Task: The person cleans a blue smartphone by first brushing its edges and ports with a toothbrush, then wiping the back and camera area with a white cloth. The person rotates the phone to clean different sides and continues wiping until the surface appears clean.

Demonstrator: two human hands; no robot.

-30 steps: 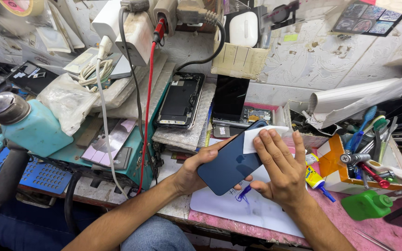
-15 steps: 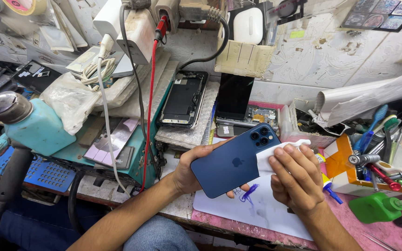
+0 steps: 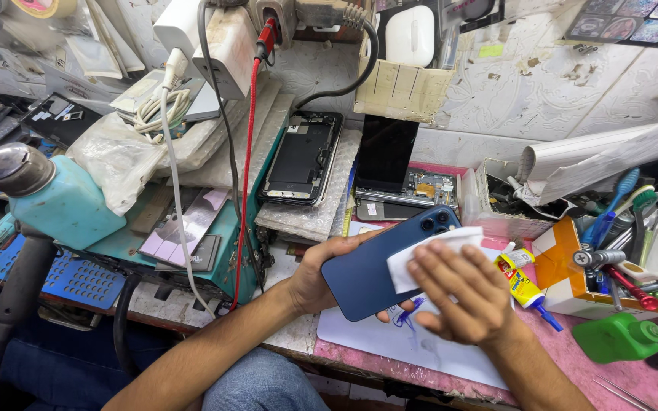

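My left hand (image 3: 315, 275) grips a dark blue phone (image 3: 371, 270) by its lower edge, back side up, with the camera cluster at the upper right. My right hand (image 3: 458, 293) lies flat on the phone's back and presses a folded white cloth (image 3: 420, 255) against it. Both hands hover above a white mat (image 3: 390, 342) on the pink bench top. A blue-handled tool (image 3: 409, 310) pokes out under my right hand.
An opened phone body (image 3: 300, 158) and a black screen (image 3: 387, 152) lie beyond the hands. A yellow glue tube (image 3: 523, 283), an orange tool box (image 3: 603, 266) and a green bottle (image 3: 617, 339) stand at the right. A teal machine (image 3: 62, 209) and cables fill the left.
The phone has been lifted and tilted so its blue back faces up more fully. My right hand with the white cloth has slid across the phone's back toward the camera end.
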